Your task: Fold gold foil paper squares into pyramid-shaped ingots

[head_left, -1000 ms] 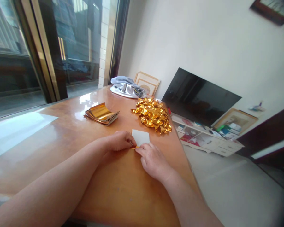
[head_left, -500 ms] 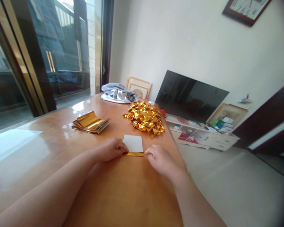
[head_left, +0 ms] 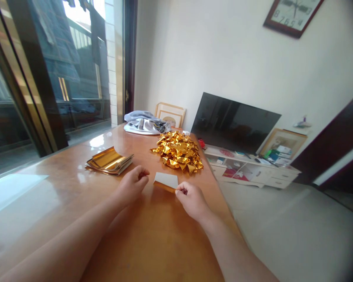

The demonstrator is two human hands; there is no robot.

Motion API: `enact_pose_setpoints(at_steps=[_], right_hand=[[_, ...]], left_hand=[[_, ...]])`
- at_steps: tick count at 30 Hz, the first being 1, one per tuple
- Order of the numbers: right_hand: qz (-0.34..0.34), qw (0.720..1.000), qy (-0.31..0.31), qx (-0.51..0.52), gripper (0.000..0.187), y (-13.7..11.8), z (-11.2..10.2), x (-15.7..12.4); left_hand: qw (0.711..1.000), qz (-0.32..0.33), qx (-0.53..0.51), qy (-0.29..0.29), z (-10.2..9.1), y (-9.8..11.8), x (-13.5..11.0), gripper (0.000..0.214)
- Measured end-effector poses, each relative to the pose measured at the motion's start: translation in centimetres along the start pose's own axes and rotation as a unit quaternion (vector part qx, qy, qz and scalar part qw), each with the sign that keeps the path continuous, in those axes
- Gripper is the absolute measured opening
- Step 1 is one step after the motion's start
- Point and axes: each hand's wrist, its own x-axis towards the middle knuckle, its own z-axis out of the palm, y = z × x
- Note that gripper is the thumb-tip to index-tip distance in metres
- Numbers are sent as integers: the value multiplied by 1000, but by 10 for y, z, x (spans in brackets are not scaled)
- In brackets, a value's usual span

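Head cam: paper sheet lies on the table btw the two hands, near the table's right edge, white side up w/ a narrow gold strip folded over along its near edge. Long axis runs left-right, tilted a bit: left end sits farther from the person, right end nearer. The gold fold faces the person & the plain white edge points toward the far wall. Right hand pinches the right end of the gold strip btw thumb & forefinger, other fingers tucked under; that corner looks raised slightly off the wood, can't be sure. Left hand rests on the table just left of the sheet, fingers curled in loosely, nothing in it, small gap to the paper's left corner. Beyond the sheet, approx straight ahead, is a pile of crumpled gold pieces. Left of that sits a stack of flat gold sheets, well apart from the hands. At the far end is a grey cloth w/ a picture frame behind it. Off the table to the right, a dark TV leans on the wall, clock above.
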Motion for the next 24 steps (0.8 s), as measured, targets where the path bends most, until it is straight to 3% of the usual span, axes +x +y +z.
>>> enact_pose_setpoints(at_steps=[2,7,12,15,19,21,24], right_hand=[[22,997,4,73,11,-3,1,0],[33,984,-17,175,16,-18,4,-5],[19,974,-64,215,16,-30,8,-12],[17,972,-82,220,16,-29,13,-13],[14,977,-65,202,21,-20,15,-10],[4,985,-38,169,22,-15,14,-8],[-34,995,26,94,19,-12,9,-7]], left_hand=[[998,-33,-46,5,-3,9,-2,16],[969,-91,-174,-150,-2,32,-16,34],[928,-82,-297,-208,3,40,-19,33],[925,-63,-318,-198,4,41,-18,27],[944,-27,-284,-163,7,37,-16,19],[969,0,-211,-127,7,34,-16,13],[996,72,-14,-59,4,32,-15,8]])
